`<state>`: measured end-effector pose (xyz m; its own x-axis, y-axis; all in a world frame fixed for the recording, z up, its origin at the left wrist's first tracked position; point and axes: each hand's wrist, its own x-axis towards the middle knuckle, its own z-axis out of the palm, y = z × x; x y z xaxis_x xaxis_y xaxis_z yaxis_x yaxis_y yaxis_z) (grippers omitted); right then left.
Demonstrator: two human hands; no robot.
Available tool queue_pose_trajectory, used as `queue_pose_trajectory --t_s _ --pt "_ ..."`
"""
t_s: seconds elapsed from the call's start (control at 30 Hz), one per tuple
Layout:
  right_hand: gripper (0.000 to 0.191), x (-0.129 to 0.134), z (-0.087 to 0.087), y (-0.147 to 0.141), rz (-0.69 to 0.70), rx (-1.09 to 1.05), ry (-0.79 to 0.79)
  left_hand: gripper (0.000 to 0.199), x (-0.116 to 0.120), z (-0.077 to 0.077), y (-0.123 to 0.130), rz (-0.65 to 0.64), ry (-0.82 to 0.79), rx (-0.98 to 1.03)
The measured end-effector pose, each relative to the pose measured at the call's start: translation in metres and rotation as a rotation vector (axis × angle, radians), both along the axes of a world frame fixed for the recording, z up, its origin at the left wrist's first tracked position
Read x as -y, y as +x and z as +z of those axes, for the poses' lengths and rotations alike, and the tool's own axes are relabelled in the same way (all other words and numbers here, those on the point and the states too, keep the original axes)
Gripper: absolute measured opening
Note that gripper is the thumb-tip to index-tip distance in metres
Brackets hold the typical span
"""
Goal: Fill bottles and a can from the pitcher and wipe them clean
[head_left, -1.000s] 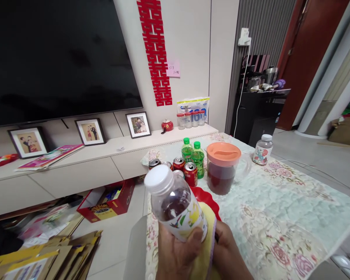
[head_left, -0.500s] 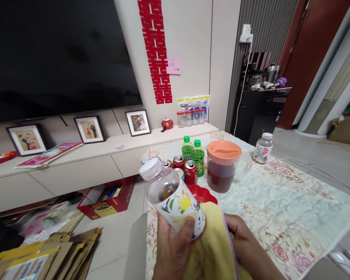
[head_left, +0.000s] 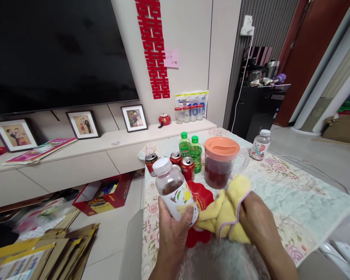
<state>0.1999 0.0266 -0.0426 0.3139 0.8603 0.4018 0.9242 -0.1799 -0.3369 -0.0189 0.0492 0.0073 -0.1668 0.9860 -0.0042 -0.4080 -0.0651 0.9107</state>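
Head view: left hand (head_left: 174, 230) grips bottle (head_left: 176, 196) near left edge of table (head_left: 306, 194), presumably steadying it — right hand (head_left: 258, 217) clenches yellow cloth (head_left: 220, 214).

Pale wall (head_left: 189, 46), black television (head_left: 55, 50), tiled floor (head_left: 111, 237)

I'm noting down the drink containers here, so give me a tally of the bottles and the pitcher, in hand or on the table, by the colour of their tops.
White-capped bottles: 2, one in the left hand, one on the tablecloth
Green-capped bottles: 2
Orange-lidded pitcher: 1
Total: 5
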Motion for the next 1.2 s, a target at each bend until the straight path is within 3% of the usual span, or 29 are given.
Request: queue_pose_trajectory --t_s 0.07,0.13,0.23,0.3,0.4,0.47,0.53,0.63,0.73,0.83,1.0,1.1,1.2 --pt "0.02 -0.004 -0.007 0.004 0.006 0.011 -0.114 0.082 -0.003 -0.007 -0.001 -0.023 -0.004 -0.038" --pt "0.023 -0.001 -0.006 0.007 -0.036 0.036 -0.101 0.083 -0.008 -0.016 -0.005 -0.052 -0.021 -0.091" --pt "0.033 0.01 0.006 0.006 -0.033 0.078 0.151 0.082 -0.013 -0.027 -0.011 -0.056 -0.011 -0.151" --pt "0.036 0.016 0.014 -0.002 0.13 0.027 0.286 0.076 -0.014 -0.03 -0.011 -0.032 0.008 -0.169" --pt "0.04 0.017 0.017 -0.022 0.435 -0.094 0.094 0.072 -0.011 -0.029 -0.008 -0.037 0.014 -0.16" --pt "0.042 0.012 0.013 -0.032 0.491 -0.113 -0.113 0.073 -0.01 -0.027 -0.007 -0.068 0.014 -0.148" --pt "0.031 0.006 0.008 -0.034 0.478 -0.123 -0.202 0.076 -0.01 -0.026 -0.008 -0.074 0.006 -0.147" --pt "0.023 0.001 0.003 -0.025 0.414 -0.19 -0.042 0.08 -0.011 -0.026 -0.01 -0.043 -0.035 -0.155" --pt "0.028 -0.001 -0.002 -0.014 0.149 -0.192 0.194 0.079 -0.012 -0.027 -0.01 -0.034 -0.059 -0.174" --pt "0.039 -0.006 -0.011 -0.013 -0.01 -0.068 0.16 0.074 -0.013 -0.024 -0.007 -0.034 -0.052 -0.207" --pt "0.032 -0.012 -0.02 -0.015 0.197 -0.039 0.054 0.063 -0.014 -0.01 0.009 -0.054 -0.045 -0.283" --pt "0.034 -0.006 -0.007 -0.011 0.212 -0.072 0.176 0.056 -0.016 -0.006 0.019 -0.05 -0.026 -0.343" --pt "0.026 0.008 0.017 -0.016 0.266 -0.195 0.357 0.056 -0.016 -0.012 0.026 -0.065 -0.027 -0.356"
